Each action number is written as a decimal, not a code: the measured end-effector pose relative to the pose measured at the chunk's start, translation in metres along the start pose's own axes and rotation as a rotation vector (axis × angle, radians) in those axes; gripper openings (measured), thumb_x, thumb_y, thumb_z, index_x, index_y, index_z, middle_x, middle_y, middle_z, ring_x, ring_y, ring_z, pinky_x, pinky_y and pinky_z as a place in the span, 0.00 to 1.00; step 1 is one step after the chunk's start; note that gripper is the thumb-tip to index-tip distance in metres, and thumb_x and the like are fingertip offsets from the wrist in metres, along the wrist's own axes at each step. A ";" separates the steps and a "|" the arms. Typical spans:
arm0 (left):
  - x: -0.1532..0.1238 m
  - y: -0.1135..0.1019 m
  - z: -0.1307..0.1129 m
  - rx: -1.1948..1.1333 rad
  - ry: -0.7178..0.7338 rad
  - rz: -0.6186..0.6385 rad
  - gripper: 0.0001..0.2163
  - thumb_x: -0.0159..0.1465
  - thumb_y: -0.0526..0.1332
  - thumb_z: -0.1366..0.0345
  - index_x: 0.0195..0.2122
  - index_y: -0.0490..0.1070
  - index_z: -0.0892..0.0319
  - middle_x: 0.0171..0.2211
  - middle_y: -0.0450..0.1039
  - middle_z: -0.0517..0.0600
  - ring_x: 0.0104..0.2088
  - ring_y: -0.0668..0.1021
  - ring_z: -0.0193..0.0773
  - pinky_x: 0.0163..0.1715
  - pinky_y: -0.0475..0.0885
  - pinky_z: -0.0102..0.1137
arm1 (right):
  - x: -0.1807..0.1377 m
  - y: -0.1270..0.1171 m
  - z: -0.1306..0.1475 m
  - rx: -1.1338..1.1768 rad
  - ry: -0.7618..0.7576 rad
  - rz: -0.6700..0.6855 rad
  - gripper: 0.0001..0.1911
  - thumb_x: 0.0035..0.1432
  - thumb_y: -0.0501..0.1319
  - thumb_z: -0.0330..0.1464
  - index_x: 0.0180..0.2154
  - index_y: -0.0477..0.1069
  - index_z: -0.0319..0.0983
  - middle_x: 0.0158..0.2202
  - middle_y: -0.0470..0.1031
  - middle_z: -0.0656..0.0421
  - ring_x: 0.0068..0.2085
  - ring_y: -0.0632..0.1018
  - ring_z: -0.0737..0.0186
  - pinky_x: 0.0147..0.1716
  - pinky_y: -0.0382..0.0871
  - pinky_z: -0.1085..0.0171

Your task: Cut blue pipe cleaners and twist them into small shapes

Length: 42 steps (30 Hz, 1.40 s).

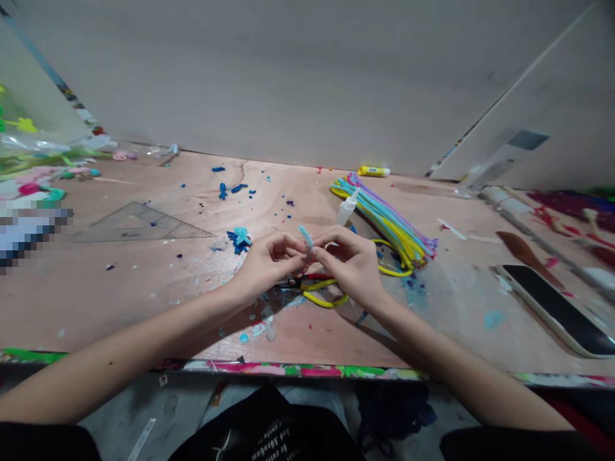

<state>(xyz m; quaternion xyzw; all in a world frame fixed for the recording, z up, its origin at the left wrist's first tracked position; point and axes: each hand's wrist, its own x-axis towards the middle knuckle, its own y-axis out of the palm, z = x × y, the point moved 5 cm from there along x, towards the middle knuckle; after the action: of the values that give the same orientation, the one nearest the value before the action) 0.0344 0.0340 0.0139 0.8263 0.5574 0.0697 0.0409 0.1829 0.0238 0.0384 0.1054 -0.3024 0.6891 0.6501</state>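
A pale blue strip is held just above the table, at the middle of the work, between the fingertips of both hands. Its long axis runs up and slightly left: the free end points away from the person, toward the back wall, and the near end disappears among the fingertips. The right hand pinches that near end between thumb and finger; the left hand is pinched in on the same end from the other side, its other fingers curled. How much of the strip lies hidden in the grip cannot be told. Beneath the hands lies a tool, its dark head to the left and its red and yellow handles to the right. Just beside the left hand sits a flower, light blue over dark blue. Beyond the right hand, a white bottle leans on a bundle of coloured stems that slants from upper left to lower right. A yellow glue stick lies near the bundle's far end. Farther left is a clear set square; well to the right lies a phone, its screen dark.
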 end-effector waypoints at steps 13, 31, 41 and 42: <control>0.001 0.001 0.004 -0.008 -0.014 -0.023 0.09 0.54 0.72 0.65 0.30 0.71 0.59 0.25 0.76 0.45 0.25 0.77 0.32 0.28 0.71 0.28 | -0.006 0.007 -0.004 0.186 0.229 -0.100 0.05 0.54 0.68 0.34 0.30 0.76 0.39 0.30 0.80 0.60 0.28 0.78 0.66 0.26 0.73 0.67; 0.000 0.001 0.004 0.034 -0.018 -0.046 0.10 0.55 0.70 0.64 0.31 0.69 0.60 0.28 0.77 0.48 0.29 0.79 0.34 0.30 0.72 0.28 | -0.005 0.015 -0.011 0.284 0.449 -0.147 0.12 0.49 0.71 0.39 0.29 0.74 0.39 0.24 0.76 0.62 0.21 0.73 0.69 0.20 0.72 0.68; -0.001 -0.003 0.002 0.302 0.108 -0.107 0.08 0.58 0.68 0.64 0.32 0.71 0.61 0.29 0.75 0.48 0.30 0.78 0.35 0.32 0.71 0.28 | -0.006 0.018 -0.015 0.226 0.355 -0.165 0.08 0.52 0.69 0.36 0.29 0.74 0.39 0.26 0.76 0.61 0.25 0.74 0.68 0.22 0.69 0.69; -0.001 -0.004 0.002 0.328 0.114 -0.115 0.07 0.58 0.68 0.64 0.31 0.72 0.61 0.29 0.76 0.48 0.30 0.78 0.35 0.31 0.71 0.28 | -0.007 0.018 -0.015 0.212 0.346 -0.166 0.08 0.53 0.69 0.36 0.28 0.74 0.39 0.27 0.77 0.61 0.27 0.75 0.67 0.24 0.69 0.68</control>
<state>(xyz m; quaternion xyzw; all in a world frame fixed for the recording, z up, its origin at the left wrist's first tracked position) 0.0309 0.0348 0.0115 0.7833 0.6091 0.0221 -0.1221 0.1699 0.0272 0.0176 0.0778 -0.1026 0.6688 0.7322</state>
